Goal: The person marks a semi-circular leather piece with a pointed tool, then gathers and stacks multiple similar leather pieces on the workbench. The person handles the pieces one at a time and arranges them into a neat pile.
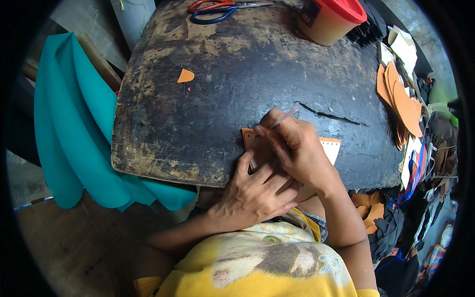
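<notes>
Two hands | left (255,190) flat on orange piece (330,148) | right (292,143) pinching thin tool (283,118) | red-lidded tub (330,17) far edge

Soft, even daylight, sharp centre, faint shadows under the hands, dark fisheye vignette and bent edges at the rim.

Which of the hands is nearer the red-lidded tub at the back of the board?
Right. The right hand, holding a thin tool, sits below the red-lidded tub; the left hand lies lower still, at the board's near edge.
</notes>
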`<state>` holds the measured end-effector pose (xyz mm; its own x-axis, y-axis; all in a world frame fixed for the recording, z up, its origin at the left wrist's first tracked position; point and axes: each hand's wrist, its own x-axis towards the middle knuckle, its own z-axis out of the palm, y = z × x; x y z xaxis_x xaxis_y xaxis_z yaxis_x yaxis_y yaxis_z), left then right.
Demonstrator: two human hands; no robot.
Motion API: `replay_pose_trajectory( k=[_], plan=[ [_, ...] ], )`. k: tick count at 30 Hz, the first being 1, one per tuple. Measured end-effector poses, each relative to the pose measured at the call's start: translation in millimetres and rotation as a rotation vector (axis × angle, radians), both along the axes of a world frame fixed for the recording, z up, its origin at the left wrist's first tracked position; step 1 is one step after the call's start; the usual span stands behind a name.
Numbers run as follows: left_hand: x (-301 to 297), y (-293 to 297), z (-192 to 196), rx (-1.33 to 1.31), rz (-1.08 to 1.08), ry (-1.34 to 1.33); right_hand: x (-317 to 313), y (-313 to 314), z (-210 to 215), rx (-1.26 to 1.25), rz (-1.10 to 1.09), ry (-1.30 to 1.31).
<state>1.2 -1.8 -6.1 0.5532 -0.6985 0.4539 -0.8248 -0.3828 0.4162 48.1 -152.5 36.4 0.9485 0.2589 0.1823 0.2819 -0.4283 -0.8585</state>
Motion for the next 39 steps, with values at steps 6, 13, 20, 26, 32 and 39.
replay_pose_trajectory(
  k=[6,13,20,26,32,39],
  plan=[
    [-0.5,2.0,0.4,0.021,-0.011,0.019,-0.7,0.7,5.5,0.203,-0.071,0.282],
    [-1.7,1.8,-0.3,0.024,-0.002,0.002,5.7,2.4,-3.1,-0.035,0.101,-0.008],
    [-3.8,0.2,4.2,0.11,0.019,0.015,-15.1,-40.4,4.3,0.342,-0.19,0.163],
    [-10.4,-0.8,11.3,0.148,0.052,0.073,-56.0,-79.7,-11.2,0.583,-0.553,0.025],
    [-12.0,-2.0,14.2,0.227,0.059,0.059,-75.7,-78.9,-38.6,0.111,-0.557,-0.26],
    [-11.3,-0.5,12.3,0.257,0.064,0.019,-72.6,-77.8,-35.5,0.052,-0.481,-0.316]
  ],
)
